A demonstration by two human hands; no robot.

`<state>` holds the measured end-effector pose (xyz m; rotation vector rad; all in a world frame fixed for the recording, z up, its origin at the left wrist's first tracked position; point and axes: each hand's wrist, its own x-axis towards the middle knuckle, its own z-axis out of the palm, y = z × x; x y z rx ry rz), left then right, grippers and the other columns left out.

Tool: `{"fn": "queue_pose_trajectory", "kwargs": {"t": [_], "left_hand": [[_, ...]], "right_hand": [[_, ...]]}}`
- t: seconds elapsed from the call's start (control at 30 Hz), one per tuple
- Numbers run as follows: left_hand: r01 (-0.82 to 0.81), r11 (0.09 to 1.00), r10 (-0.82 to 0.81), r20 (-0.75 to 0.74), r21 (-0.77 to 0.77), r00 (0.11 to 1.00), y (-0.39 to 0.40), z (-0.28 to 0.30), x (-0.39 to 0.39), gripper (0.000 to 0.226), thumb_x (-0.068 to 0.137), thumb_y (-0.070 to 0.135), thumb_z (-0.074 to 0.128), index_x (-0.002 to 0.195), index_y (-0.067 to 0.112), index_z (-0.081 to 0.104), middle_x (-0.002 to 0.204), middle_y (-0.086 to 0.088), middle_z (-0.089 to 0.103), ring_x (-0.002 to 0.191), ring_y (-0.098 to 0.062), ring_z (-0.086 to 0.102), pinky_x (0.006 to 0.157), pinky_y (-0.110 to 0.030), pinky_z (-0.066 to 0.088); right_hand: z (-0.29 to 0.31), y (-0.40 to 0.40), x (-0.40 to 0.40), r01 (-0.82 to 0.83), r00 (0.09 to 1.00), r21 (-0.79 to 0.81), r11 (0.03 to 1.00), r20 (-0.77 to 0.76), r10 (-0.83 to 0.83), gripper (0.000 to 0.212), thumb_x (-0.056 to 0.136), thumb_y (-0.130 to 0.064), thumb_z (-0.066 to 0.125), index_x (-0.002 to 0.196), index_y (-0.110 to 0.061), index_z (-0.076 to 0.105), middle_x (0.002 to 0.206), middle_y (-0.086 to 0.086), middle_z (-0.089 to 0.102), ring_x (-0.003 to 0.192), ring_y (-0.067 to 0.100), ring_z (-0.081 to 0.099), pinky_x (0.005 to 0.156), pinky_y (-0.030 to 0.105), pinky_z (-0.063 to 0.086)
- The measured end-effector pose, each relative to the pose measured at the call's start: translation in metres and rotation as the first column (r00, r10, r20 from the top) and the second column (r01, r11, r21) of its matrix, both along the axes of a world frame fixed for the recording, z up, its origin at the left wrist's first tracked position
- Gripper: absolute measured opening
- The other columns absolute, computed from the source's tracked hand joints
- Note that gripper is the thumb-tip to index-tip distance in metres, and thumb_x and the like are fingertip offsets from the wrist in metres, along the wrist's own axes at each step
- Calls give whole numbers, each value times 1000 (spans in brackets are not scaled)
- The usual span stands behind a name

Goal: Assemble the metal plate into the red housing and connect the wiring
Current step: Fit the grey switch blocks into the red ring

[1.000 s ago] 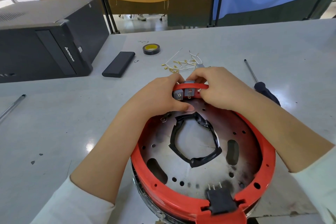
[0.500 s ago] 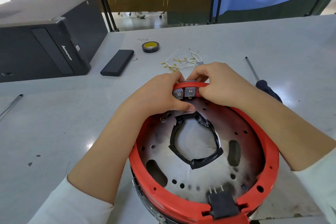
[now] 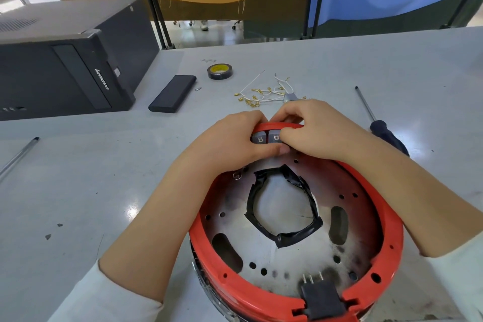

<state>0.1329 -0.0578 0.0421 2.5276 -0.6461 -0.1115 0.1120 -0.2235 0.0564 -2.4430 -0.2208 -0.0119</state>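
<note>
At the far rim of the red housing (image 3: 295, 298), both hands, left hand (image 3: 235, 142) and right hand (image 3: 313, 131), still pinch the grey switch blocks (image 3: 266, 137), barely shifted, seating unfinished.

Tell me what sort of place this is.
Probably a workshop or lab bench for hand assembly. On the grey table lie a screwdriver, a roll of tape and loose wires with terminals, beside a desktop computer; cloth partitions hang behind.
</note>
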Motion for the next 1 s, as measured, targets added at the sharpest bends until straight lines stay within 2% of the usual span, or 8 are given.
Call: {"fn": "queue_pose_trajectory", "kwargs": {"t": [0.13,0.23,0.4,0.5,0.57,0.73,0.83,1.0], "left_hand": [[8,1000,-8,-35,-10,999,0,1,0,46,85,62,58,123,38,56,117,11,65,106,-12,58,90,-32,46],[-18,1000,18,-51,-4,999,0,1,1,38,86,63,56,116,41,57,111,10,66,103,-15,59,91,-36,48],[-42,999,41,-66,-10,997,0,0,2,36,85,66,55,112,42,58,104,11,66,97,-14,59,86,-33,49],[-45,999,44,-76,-18,996,0,-1,2,35,85,65,55,111,41,58,101,11,67,95,-13,60,86,-33,49],[-47,999,44,-85,-25,995,0,-1,2,35,85,65,56,111,41,58,101,11,67,95,-13,60,87,-34,49],[-40,999,38,-83,-30,996,1,-2,2,35,86,65,55,112,40,58,103,11,67,97,-13,59,88,-35,49],[-38,999,35,-80,-30,996,1,-2,2,36,86,64,55,112,40,58,104,11,67,98,-13,59,88,-35,49],[-41,999,39,-88,-21,995,1,-1,2,36,86,64,55,113,41,57,107,12,66,100,-13,59,89,-35,49]], "right_hand": [[1,-6,15,155,988,245,957,-41,-149,19,84,-18,52,88,-21,70,78,-7,71,73,6,63,65,19,47],[6,-23,34,291,952,404,867,-209,-222,19,88,-13,51,97,-14,67,88,0,70,72,12,64,55,21,51],[-3,-43,78,229,959,9,973,-176,-224,38,92,-2,43,125,-15,54,128,9,51,93,22,53,67,31,50],[-12,-41,98,88,991,-210,974,-81,-107,45,90,-1,49,132,-17,51,141,9,42,112,26,51,82,26,39],[-18,-37,106,33,999,-293,956,-13,-39,46,90,-4,53,133,-20,51,141,9,42,125,26,43,91,24,32],[-26,-33,112,51,998,-444,895,-7,-60,51,89,-7,52,138,-20,44,138,9,39,122,29,45,100,37,40],[-24,-33,107,54,996,-496,866,-39,-84,46,88,-11,56,133,-16,49,132,11,41,115,30,50,96,39,44],[-14,-33,96,58,994,-542,838,-44,-98,25,83,-10,58,98,9,65,104,26,62,99,37,57,74,39,48]]}}
